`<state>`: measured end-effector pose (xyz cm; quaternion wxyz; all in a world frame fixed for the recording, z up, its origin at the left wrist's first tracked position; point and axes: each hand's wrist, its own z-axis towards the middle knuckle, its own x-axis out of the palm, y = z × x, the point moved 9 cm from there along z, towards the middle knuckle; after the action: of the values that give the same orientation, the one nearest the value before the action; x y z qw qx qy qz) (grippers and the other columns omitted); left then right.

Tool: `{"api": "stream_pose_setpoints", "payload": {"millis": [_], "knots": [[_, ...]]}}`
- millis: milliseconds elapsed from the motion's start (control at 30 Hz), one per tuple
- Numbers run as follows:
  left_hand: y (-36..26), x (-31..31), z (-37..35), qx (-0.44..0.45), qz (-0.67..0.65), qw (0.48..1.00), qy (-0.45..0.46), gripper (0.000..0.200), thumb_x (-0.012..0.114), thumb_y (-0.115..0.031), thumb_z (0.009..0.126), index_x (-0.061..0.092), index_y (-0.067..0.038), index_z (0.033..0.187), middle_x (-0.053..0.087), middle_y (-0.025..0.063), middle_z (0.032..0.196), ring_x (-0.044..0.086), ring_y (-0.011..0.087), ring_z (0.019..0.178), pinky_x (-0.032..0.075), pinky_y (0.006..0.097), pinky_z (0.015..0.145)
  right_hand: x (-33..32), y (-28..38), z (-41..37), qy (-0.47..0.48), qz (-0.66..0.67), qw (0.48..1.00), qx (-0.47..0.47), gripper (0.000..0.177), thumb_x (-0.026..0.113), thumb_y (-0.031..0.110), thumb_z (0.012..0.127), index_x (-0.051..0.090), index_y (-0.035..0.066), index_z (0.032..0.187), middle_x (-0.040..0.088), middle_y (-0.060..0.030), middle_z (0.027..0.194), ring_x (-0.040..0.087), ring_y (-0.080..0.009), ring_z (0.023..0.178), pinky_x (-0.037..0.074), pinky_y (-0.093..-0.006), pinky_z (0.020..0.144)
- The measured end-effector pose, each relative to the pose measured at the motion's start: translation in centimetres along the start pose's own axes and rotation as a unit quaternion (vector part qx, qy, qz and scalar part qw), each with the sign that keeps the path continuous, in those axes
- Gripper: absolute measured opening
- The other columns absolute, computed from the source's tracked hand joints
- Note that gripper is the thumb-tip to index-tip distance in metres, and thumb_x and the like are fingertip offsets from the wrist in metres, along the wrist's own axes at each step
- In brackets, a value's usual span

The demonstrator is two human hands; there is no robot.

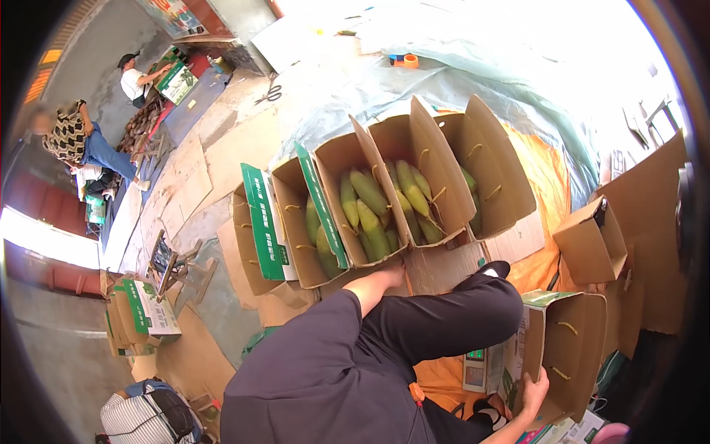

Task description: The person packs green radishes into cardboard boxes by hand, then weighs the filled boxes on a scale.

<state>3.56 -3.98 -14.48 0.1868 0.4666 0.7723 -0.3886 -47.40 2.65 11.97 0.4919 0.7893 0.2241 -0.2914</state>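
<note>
At the lower right, my right hand [534, 392] is closed on the near edge of an open cardboard box [569, 325] with yellow cord handles. Its inside shows bare cardboard. My left hand [399, 275] reaches past my bent knee to the foot of a row of open boxes; its fingers are hidden. Beside it stands a box [336, 229] of long, plump green produce [371, 214]. To the right is another box [451, 189] with similar green produce [414, 189]. A scale [475, 370] with a lit green display lies next to the held box.
A smaller carton [592, 240] stands at the right. Orange sheeting [532, 163] and clear plastic film [488, 85] cover the floor. Scissors [271, 90] and a tape roll [405, 61] lie farther off. Two people [137, 81] are at the upper left, by a stool [177, 270] and cartons [144, 314].
</note>
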Motion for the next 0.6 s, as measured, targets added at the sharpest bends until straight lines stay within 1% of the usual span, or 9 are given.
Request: {"api": "stream_pose_setpoints", "payload": {"millis": [33, 100, 200, 233, 300, 433, 533, 567, 600], "knots": [[0.2, 0.0, 0.1, 0.000, -0.001, 1.000, -0.005, 0.035, 0.059, -0.021, 0.078, 0.066, -0.010, 0.110, 0.066, 0.0146, 0.107, 0.062, 0.0318, 0.101, 0.048, 0.0415, 0.086, 0.1, -0.1, 0.1, 0.002, 0.000, 1.000, -0.006, 0.042, 0.060, -0.005, 0.073, 0.058, -0.004, 0.115, 0.067, -0.0141, 0.100, 0.062, -0.0211, 0.091, 0.047, -0.0325, 0.084], [0.9, 3.3, -0.6, 0.002, 0.119, 0.977, 0.175, 0.036, 0.061, -0.021, 0.075, 0.067, -0.010, 0.110, 0.067, 0.0146, 0.104, 0.063, 0.0318, 0.099, 0.049, 0.0411, 0.086, 0.3, -0.5, 0.1, 0.005, 0.010, 1.000, -0.007, 0.042, 0.060, -0.005, 0.073, 0.058, -0.004, 0.115, 0.067, -0.0140, 0.099, 0.062, -0.0210, 0.091, 0.047, -0.0322, 0.084], [-0.7, 2.8, 0.2, 0.011, 0.062, 0.991, 0.119, 0.038, 0.061, -0.019, 0.075, 0.066, -0.009, 0.111, 0.067, 0.0151, 0.106, 0.062, 0.0317, 0.101, 0.049, 0.0405, 0.086, 0.3, -0.4, 0.2, 0.004, 0.019, 1.000, -0.009, 0.041, 0.060, -0.006, 0.073, 0.058, -0.004, 0.114, 0.067, -0.0137, 0.099, 0.063, -0.0209, 0.090, 0.047, -0.0318, 0.084], [-1.6, 2.3, -0.1, 0.012, 0.062, 0.991, 0.119, 0.038, 0.061, -0.019, 0.075, 0.066, -0.009, 0.111, 0.067, 0.0151, 0.106, 0.062, 0.0317, 0.101, 0.049, 0.0405, 0.086, 0.2, -0.3, 0.1, 0.001, 0.021, 1.000, -0.010, 0.040, 0.061, -0.006, 0.073, 0.059, -0.004, 0.113, 0.067, -0.0135, 0.098, 0.063, -0.0207, 0.089, 0.047, -0.0315, 0.083], [-3.8, 1.2, -0.2, 0.055, 0.031, 0.994, 0.089, 0.039, 0.061, -0.019, 0.075, 0.065, -0.008, 0.112, 0.066, 0.0156, 0.108, 0.062, 0.0317, 0.103, 0.049, 0.0399, 0.088, 0.0, -0.5, 0.1, -0.003, 0.013, 1.000, -0.018, 0.040, 0.061, -0.006, 0.073, 0.059, -0.004, 0.113, 0.068, -0.0132, 0.098, 0.063, -0.0205, 0.089, 0.047, -0.0313, 0.083], [-4.3, 1.4, -1.0, 0.048, 0.014, 0.991, 0.121, 0.039, 0.063, -0.021, 0.076, 0.065, -0.007, 0.113, 0.065, 0.0156, 0.111, 0.061, 0.0317, 0.105, 0.048, 0.0393, 0.089, 0.1, -0.1, 0.2, 0.002, -0.001, 0.999, -0.032, 0.040, 0.061, -0.005, 0.073, 0.060, -0.003, 0.112, 0.068, -0.0128, 0.097, 0.063, -0.0200, 0.087, 0.047, -0.0311, 0.083], [-3.9, 1.3, -1.0, 0.050, 0.019, 0.993, 0.109, 0.039, 0.064, -0.022, 0.076, 0.065, -0.007, 0.112, 0.065, 0.0155, 0.111, 0.061, 0.0314, 0.105, 0.048, 0.0394, 0.090, 0.0, 0.0, 0.0, -0.003, -0.001, 1.000, -0.016, 0.037, 0.061, -0.004, 0.073, 0.060, -0.004, 0.110, 0.067, -0.0105, 0.096, 0.061, -0.0182, 0.087, 0.047, -0.0305, 0.083], [-3.6, 0.9, -0.9, 0.041, -0.023, 0.996, 0.079, 0.032, 0.064, -0.015, 0.072, 0.068, -0.006, 0.103, 0.064, 0.0192, 0.109, 0.062, 0.0343, 0.101, 0.049, 0.0414, 0.087, 0.0, 0.0, 0.0, -0.004, 0.000, 1.000, -0.019, 0.037, 0.061, -0.004, 0.073, 0.060, -0.004, 0.110, 0.067, -0.0105, 0.096, 0.061, -0.0182, 0.087, 0.047, -0.0305, 0.083], [-3.5, 0.9, -0.8, 0.042, -0.023, 0.996, 0.076, 0.032, 0.064, -0.015, 0.072, 0.068, -0.006, 0.103, 0.064, 0.0192, 0.109, 0.062, 0.0343, 0.101, 0.049, 0.0414, 0.087, 0.1, -0.2, 0.0, -0.004, 0.014, 1.000, -0.012, 0.037, 0.062, -0.004, 0.072, 0.060, -0.004, 0.110, 0.067, -0.0108, 0.095, 0.062, -0.0183, 0.087, 0.047, -0.0305, 0.083]]}}
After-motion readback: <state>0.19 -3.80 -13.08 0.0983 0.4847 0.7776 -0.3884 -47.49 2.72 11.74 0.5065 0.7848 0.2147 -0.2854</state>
